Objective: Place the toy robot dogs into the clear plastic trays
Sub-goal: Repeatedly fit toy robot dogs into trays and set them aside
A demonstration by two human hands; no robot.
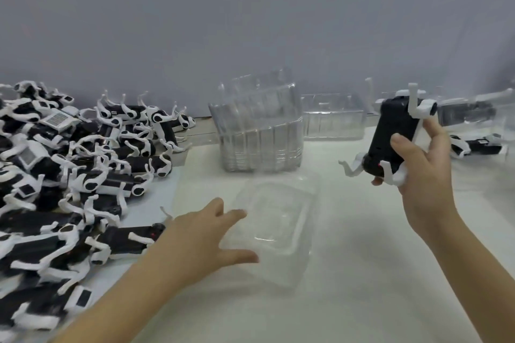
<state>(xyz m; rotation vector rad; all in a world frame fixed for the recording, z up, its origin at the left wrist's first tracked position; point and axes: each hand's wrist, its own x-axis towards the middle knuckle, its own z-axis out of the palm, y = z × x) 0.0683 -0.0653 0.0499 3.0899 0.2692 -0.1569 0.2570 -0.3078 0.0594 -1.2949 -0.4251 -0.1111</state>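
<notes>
So all you get of the person is two arms, both bare. The left forearm (125, 295) and right forearm (448, 262) are slim and uncovered all the way from the edge of the shot to the wrists. The left hand (200, 237) and right hand (420, 167) are bare too, slender fingers (235, 215). The thumbnail (396, 139) on the right one looks short and plain. Left fingers are too blurry to tell nails.

black-white toy dog (390, 136) upright, clear tray (274, 224) flat
</notes>
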